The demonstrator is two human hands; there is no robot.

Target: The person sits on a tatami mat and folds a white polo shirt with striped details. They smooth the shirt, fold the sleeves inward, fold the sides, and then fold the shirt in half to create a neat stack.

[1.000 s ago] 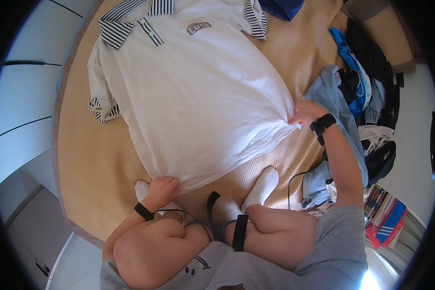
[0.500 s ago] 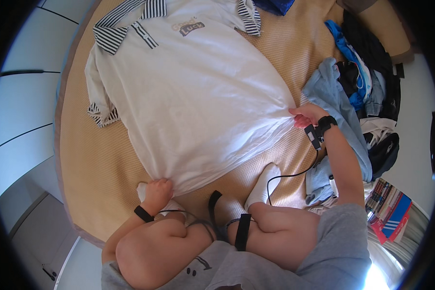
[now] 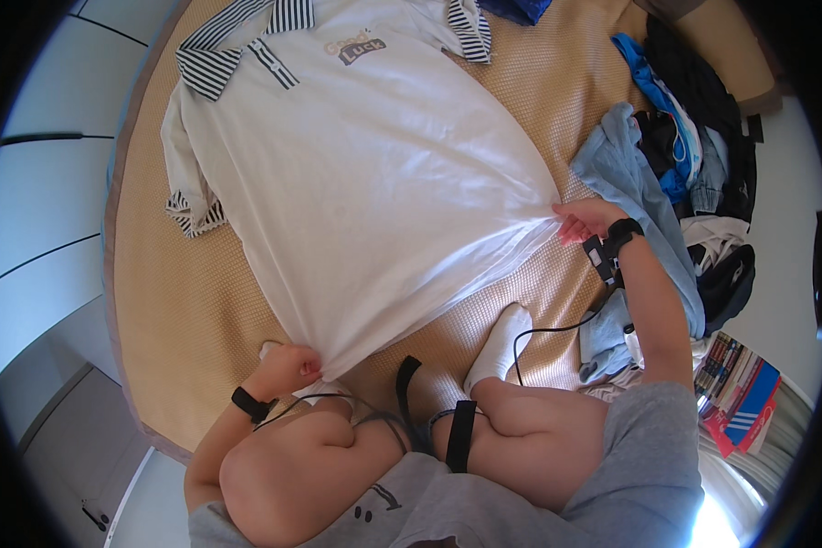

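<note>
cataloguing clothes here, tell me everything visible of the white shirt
The white shirt, seemingly soft cloth, has a black and white striped collar and cuffs, a short placket and a chest print. Lightly creased, it lies front up on the tan mat, its bottom corners pinched by the left hand and right hand.

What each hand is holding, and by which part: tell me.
A white shirt: the left hand grips one bottom corner of its hem, the right hand the other.

Tan woven mat [image 3: 178, 320]; clothes [image 3: 706, 187] piled at right, books [image 3: 732, 382] near pile.
</note>
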